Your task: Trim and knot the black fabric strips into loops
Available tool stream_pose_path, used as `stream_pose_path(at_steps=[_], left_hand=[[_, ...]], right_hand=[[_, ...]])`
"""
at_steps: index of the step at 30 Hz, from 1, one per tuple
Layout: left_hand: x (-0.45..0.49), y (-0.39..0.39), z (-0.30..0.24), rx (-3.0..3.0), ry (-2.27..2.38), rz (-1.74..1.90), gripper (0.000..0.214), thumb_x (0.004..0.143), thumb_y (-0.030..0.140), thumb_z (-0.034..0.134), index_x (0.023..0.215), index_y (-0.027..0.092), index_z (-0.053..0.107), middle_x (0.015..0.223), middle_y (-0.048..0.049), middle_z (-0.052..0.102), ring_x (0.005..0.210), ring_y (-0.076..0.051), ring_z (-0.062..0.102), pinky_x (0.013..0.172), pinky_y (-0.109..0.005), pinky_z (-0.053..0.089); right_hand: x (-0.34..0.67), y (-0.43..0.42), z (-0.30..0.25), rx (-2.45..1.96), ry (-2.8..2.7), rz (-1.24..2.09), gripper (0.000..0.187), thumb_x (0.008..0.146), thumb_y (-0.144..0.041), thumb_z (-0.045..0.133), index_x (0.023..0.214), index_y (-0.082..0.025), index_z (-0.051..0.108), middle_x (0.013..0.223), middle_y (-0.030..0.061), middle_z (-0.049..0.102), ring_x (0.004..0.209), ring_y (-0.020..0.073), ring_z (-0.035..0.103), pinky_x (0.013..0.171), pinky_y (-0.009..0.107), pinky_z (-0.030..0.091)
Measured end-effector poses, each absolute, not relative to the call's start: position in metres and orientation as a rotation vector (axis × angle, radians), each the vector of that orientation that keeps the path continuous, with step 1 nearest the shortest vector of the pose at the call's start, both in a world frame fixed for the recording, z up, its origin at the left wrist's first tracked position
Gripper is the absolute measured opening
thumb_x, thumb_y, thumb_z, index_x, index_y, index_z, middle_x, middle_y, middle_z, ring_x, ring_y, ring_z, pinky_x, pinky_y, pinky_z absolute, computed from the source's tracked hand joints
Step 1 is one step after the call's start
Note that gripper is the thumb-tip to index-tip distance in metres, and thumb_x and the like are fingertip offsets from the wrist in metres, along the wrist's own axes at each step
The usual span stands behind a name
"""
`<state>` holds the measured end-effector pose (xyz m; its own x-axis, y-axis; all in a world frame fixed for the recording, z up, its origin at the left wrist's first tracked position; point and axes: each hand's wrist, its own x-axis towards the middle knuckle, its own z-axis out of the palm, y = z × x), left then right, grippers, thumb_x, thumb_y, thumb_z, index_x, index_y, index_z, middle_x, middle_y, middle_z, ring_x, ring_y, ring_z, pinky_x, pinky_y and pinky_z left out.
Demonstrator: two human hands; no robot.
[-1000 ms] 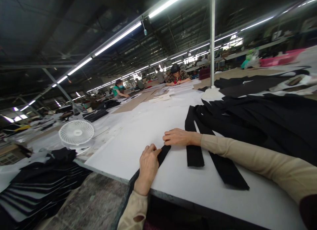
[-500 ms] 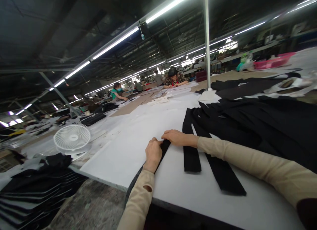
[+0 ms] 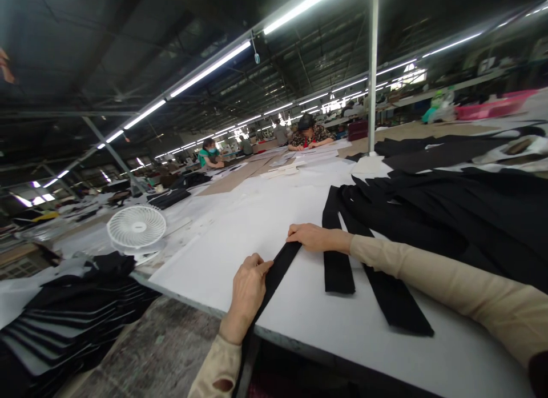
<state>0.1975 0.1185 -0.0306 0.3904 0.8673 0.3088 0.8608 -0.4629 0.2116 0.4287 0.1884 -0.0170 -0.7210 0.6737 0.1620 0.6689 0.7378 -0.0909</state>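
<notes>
A narrow black fabric strip (image 3: 277, 271) lies on the white table (image 3: 342, 324) and hangs over its near edge. My left hand (image 3: 246, 292) rests on the strip near the edge, its fingers curled against the cloth. At the strip's far end my right hand (image 3: 310, 237) lies flat with fingers stretched out, pressing it down. Two more black strips (image 3: 338, 266) run under my right forearm toward a large heap of black fabric (image 3: 462, 209).
A white table fan (image 3: 136, 226) stands at the left. Below it are stacks of black cut pieces (image 3: 68, 324). A metal pole (image 3: 371, 72) rises behind the heap. Two people (image 3: 308, 134) work at the table's far end among paper patterns.
My left hand has slid back along the strip toward the table's near edge, so the strip now lies stretched out between my hands. My right hand stayed at the far end.
</notes>
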Motion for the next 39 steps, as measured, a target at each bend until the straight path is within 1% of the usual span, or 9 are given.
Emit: stream_pose_path(at_steps=[7,13,18,21,23,25,31,35,39], left_hand=[[0.2,0.112,-0.027,2.781,1.68,0.384,0.044,0.087,0.008,0.036,0.113,0.028,0.065,0.091,-0.0062,0.057,0.088,-0.019,0.053,0.075,-0.03,0.041],[0.172,0.087,-0.031,2.429,1.683,0.674,0.033,0.088,0.017,0.041,0.11,0.023,0.065,0.087,-0.0041,0.059,0.081,-0.017,0.059,0.073,-0.026,0.043],[0.173,0.084,-0.03,2.36,1.744,0.685,0.029,0.088,0.018,0.043,0.103,0.023,0.067,0.086,-0.0029,0.06,0.081,-0.016,0.06,0.072,-0.025,0.042],[0.198,0.097,-0.025,2.447,1.845,0.532,0.029,0.088,0.017,0.044,0.103,0.024,0.068,0.089,-0.0033,0.06,0.084,-0.016,0.06,0.068,-0.025,0.04],[0.214,0.106,-0.022,2.48,1.891,0.475,0.029,0.088,0.017,0.043,0.101,0.025,0.068,0.09,-0.0037,0.06,0.083,-0.016,0.06,0.065,-0.025,0.038],[0.225,0.112,-0.022,2.485,1.918,0.467,0.029,0.089,0.017,0.042,0.098,0.024,0.069,0.091,-0.0037,0.06,0.082,-0.016,0.06,0.064,-0.025,0.037],[0.227,0.116,-0.023,2.466,1.911,0.507,0.029,0.088,0.017,0.043,0.097,0.024,0.069,0.09,-0.0038,0.06,0.081,-0.016,0.06,0.063,-0.026,0.036],[0.213,0.112,-0.024,2.397,1.814,0.598,0.026,0.086,0.015,0.047,0.094,0.023,0.07,0.087,-0.0025,0.06,0.081,-0.015,0.059,0.067,-0.024,0.038],[0.2,0.105,-0.029,2.416,1.728,0.658,0.029,0.088,0.014,0.045,0.097,0.024,0.07,0.085,-0.0017,0.059,0.078,-0.013,0.058,0.069,-0.023,0.039]], right_hand=[[0.418,0.172,-0.004,-1.17,-2.912,-0.067,0.06,0.075,-0.002,0.042,0.125,-0.033,0.057,0.106,0.0111,0.055,0.074,0.0186,0.06,0.068,0.031,0.044],[0.415,0.164,-0.004,-1.187,-2.922,-0.087,0.068,0.076,0.0,0.037,0.129,-0.039,0.052,0.105,0.01,0.055,0.062,0.0142,0.056,0.063,0.029,0.042],[0.428,0.181,-0.014,-1.081,-2.814,0.093,0.07,0.073,0.003,0.04,0.129,-0.037,0.052,0.125,0.0075,0.052,0.099,0.0222,0.06,0.082,0.035,0.046],[0.441,0.198,-0.019,-1.167,-2.803,0.074,0.072,0.072,0.006,0.039,0.129,-0.035,0.053,0.137,0.0066,0.046,0.125,0.0264,0.044,0.102,0.047,0.034],[0.45,0.208,-0.019,-1.314,-2.753,-0.026,0.068,0.072,0.006,0.041,0.125,-0.033,0.057,0.137,0.0069,0.046,0.132,0.0301,0.034,0.106,0.056,0.022],[0.455,0.214,-0.018,-1.47,-2.614,-0.154,0.062,0.071,0.005,0.045,0.121,-0.028,0.061,0.137,0.0092,0.047,0.134,0.0339,0.03,0.106,0.06,0.02],[0.434,0.205,-0.017,-1.067,-2.562,-0.046,0.057,0.074,0.005,0.039,0.123,-0.016,0.059,0.125,0.0104,0.058,0.115,0.0195,0.055,0.098,0.034,0.044],[0.423,0.199,-0.025,-1.012,-2.684,0.061,0.055,0.07,0.007,0.04,0.119,-0.009,0.061,0.123,0.0138,0.059,0.118,0.0203,0.053,0.1,0.032,0.041],[0.426,0.197,-0.023,-1.021,-2.787,0.073,0.061,0.07,0.008,0.04,0.125,-0.013,0.057,0.13,0.0132,0.054,0.124,0.0215,0.047,0.102,0.034,0.038]])
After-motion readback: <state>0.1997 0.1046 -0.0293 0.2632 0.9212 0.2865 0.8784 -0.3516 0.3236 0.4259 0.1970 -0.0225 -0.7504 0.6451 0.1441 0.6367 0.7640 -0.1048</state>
